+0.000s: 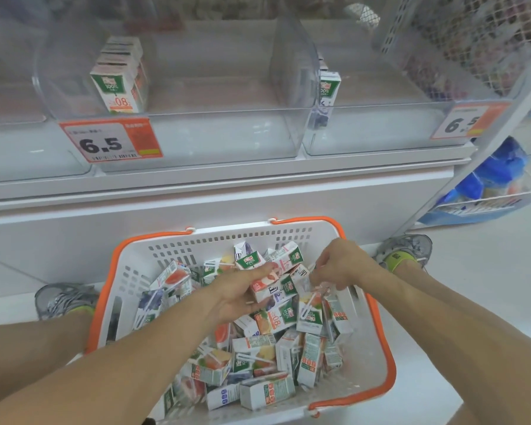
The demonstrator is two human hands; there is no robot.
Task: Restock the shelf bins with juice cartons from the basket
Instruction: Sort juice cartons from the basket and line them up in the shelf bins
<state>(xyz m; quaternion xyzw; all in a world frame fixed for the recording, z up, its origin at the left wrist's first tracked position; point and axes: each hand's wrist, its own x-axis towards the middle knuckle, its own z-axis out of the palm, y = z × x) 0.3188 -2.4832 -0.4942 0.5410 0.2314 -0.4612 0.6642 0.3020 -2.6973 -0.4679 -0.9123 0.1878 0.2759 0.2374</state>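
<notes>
Head view looks down on a white basket with orange handles at lower centre, heaped with small juice cartons, too many and too jumbled to count. The step in hand looks like picking stock. The left hand, palm up, curls its fingers around 1 carton and possibly another behind it. The right hand reaches fingers-down into the heap, pinching at a carton or its wrapped straw; which one I cannot tell.

Above are 2 clear shelf bins, each with a 6.5 price tag. The left bin holds 1 row of cartons at upper left. The right bin shows cartons at its left wall. Next, the cartons should probably be lifted and stood upright, label forward, beside matching flavours.
</notes>
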